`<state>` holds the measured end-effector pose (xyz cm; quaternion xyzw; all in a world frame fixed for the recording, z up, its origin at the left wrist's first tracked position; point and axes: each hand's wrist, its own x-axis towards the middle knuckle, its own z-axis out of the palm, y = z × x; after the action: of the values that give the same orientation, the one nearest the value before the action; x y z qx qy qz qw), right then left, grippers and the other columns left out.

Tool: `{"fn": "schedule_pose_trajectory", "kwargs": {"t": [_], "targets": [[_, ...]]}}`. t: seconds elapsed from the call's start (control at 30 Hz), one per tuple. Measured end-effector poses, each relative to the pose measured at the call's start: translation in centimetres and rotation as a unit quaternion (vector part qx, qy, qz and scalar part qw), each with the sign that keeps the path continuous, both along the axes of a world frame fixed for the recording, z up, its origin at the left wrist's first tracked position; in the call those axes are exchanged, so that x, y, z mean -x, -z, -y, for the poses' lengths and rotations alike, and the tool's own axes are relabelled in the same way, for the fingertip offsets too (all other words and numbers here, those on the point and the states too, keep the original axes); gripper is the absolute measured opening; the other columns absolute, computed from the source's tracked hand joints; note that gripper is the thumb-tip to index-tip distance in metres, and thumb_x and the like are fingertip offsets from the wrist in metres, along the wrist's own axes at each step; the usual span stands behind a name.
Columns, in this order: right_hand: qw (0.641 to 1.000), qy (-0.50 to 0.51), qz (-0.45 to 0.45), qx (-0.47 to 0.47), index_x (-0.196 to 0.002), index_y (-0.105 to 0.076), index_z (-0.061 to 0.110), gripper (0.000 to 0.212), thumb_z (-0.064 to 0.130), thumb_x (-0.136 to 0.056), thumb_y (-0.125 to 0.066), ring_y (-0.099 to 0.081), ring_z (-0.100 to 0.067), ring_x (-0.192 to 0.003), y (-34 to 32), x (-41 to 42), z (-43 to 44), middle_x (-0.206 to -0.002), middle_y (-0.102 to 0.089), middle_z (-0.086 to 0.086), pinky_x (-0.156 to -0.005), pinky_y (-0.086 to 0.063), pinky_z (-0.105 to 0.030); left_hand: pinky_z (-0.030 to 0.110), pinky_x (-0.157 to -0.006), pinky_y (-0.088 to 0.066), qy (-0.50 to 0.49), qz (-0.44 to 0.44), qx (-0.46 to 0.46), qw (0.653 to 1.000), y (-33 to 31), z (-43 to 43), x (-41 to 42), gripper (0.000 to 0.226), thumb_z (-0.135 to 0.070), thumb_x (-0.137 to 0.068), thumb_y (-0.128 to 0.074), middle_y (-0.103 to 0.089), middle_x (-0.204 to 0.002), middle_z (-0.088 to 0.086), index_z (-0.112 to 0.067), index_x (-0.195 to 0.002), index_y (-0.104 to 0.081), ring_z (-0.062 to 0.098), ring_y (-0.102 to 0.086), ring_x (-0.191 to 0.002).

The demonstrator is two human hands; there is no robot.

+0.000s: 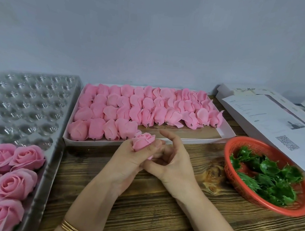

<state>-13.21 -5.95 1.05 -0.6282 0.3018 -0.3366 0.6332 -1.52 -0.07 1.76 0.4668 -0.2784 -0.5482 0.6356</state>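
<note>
My left hand (127,158) grips a pink rose head (143,141) from below, bloom facing up and away, just in front of the white box. My right hand (170,161) is against the left one, its curled fingers touching the underside of the rose; what it pinches there is hidden. The index finger sticks up. The white box (226,136) holds several rows of closed pink rose heads (130,106) lying on their sides. An orange basket (233,189) at the right holds green plastic calyx pieces (268,175).
A clear plastic blister tray (29,103) with round cups lies at the left; several opened pink roses (15,183) fill its near cups. Printed papers (266,121) lie at the back right. The wooden tabletop (150,205) runs under my forearms.
</note>
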Motion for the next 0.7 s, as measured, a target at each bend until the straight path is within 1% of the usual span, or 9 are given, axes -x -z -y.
{"fn": "schedule_pose_trajectory", "kwargs": {"t": [0.07, 0.13, 0.23, 0.3, 0.37, 0.43, 0.53, 0.6, 0.7], "targets": [[1.000, -0.005, -0.002, 0.000, -0.129, -0.044, 0.017, 0.074, -0.013, -0.071, -0.079, -0.069, -0.018, -0.081, 0.0, 0.0, 0.0, -0.082, -0.072, -0.012, -0.088, -0.056, -0.036, 0.039, -0.089, -0.058, 0.004, -0.003, 0.002, 1.000, 0.0, 0.0, -0.1, 0.035, -0.032, -0.079, -0.078, -0.072, -0.111, 0.021, -0.008, -0.104, -0.076, 0.032, -0.070, -0.107], [1.000, -0.019, -0.002, -0.010, -0.130, -0.044, 0.015, 0.072, -0.015, -0.073, -0.076, -0.068, -0.018, -0.082, -0.1, 0.1, 0.0, -0.084, -0.072, -0.016, -0.088, -0.056, -0.034, 0.037, -0.087, -0.058, 0.008, -0.002, 0.004, 1.000, 0.1, 0.0, -0.1, 0.034, -0.032, -0.079, -0.079, -0.073, -0.109, 0.019, -0.010, -0.105, -0.077, 0.029, -0.070, -0.104], [0.997, -0.050, 0.016, -0.058, -0.127, -0.049, 0.012, 0.065, -0.020, -0.075, -0.070, -0.065, -0.023, -0.085, -0.3, 0.2, 0.1, -0.090, -0.069, -0.025, -0.089, -0.055, -0.037, 0.035, -0.084, -0.059, 0.000, -0.003, 0.007, 1.000, 0.3, 0.2, -0.1, 0.048, -0.035, -0.068, -0.081, -0.073, -0.103, 0.018, -0.003, -0.102, -0.074, 0.026, -0.071, -0.096], [0.995, -0.055, 0.023, -0.078, -0.125, -0.050, 0.013, 0.063, -0.022, -0.076, -0.068, -0.065, -0.023, -0.084, -0.3, 0.2, 0.2, -0.087, -0.069, -0.019, -0.086, -0.056, -0.034, 0.035, -0.083, -0.058, -0.010, -0.001, 0.005, 1.000, 0.5, 0.2, 0.0, 0.048, -0.035, -0.067, -0.081, -0.074, -0.103, 0.018, -0.002, -0.101, -0.074, 0.027, -0.072, -0.097], [0.998, -0.036, 0.008, -0.050, -0.126, -0.048, 0.014, 0.066, -0.021, -0.074, -0.071, -0.066, -0.016, -0.079, -0.2, 0.1, 0.1, -0.079, -0.070, -0.010, -0.082, -0.056, -0.027, 0.034, -0.083, -0.058, -0.018, 0.012, 0.011, 1.000, 0.7, 0.3, 0.1, 0.036, -0.033, -0.074, -0.081, -0.074, -0.103, 0.019, -0.006, -0.098, -0.077, 0.028, -0.072, -0.099], [1.000, -0.016, -0.007, -0.011, -0.126, -0.046, 0.018, 0.071, -0.017, -0.071, -0.077, -0.066, -0.011, -0.076, -0.2, -0.1, -0.1, -0.077, -0.068, -0.005, -0.078, -0.053, -0.021, 0.033, -0.082, -0.059, -0.027, 0.025, 0.018, 0.999, 0.8, 0.5, 0.3, 0.025, -0.029, -0.078, -0.075, -0.074, -0.103, 0.019, -0.011, -0.096, -0.079, 0.028, -0.072, -0.099], [1.000, -0.004, -0.001, 0.003, -0.125, -0.045, 0.023, 0.075, -0.003, -0.064, -0.081, -0.063, -0.011, -0.075, -0.1, -0.3, -0.4, -0.078, -0.067, -0.004, -0.077, -0.050, -0.021, 0.036, -0.086, -0.058, -0.037, 0.047, 0.023, 0.998, 1.0, 0.6, 0.4, 0.025, -0.029, -0.079, -0.074, -0.073, -0.104, 0.022, -0.010, -0.095, -0.077, 0.028, -0.071, -0.098], [1.000, -0.005, -0.007, 0.013, -0.125, -0.044, 0.023, 0.074, 0.006, -0.061, -0.076, -0.062, -0.011, -0.075, -0.1, -0.4, -0.5, -0.075, -0.067, 0.002, -0.078, -0.049, -0.021, 0.036, -0.088, -0.058, -0.036, 0.066, 0.028, 0.997, 1.1, 0.5, 0.3, 0.029, -0.032, -0.079, -0.077, -0.072, -0.104, 0.023, -0.008, -0.094, -0.077, 0.029, -0.070, -0.098], [0.999, -0.026, -0.015, 0.015, -0.126, -0.045, 0.022, 0.071, 0.000, -0.064, -0.073, -0.064, -0.012, -0.078, -0.3, -0.2, -0.3, -0.074, -0.068, 0.001, -0.080, -0.049, -0.020, 0.046, -0.094, -0.055, -0.045, 0.089, 0.018, 0.995, 1.2, 0.5, 0.2, 0.028, -0.033, -0.078, -0.074, -0.073, -0.102, 0.020, -0.012, -0.097, -0.077, 0.032, -0.070, -0.102]]}}
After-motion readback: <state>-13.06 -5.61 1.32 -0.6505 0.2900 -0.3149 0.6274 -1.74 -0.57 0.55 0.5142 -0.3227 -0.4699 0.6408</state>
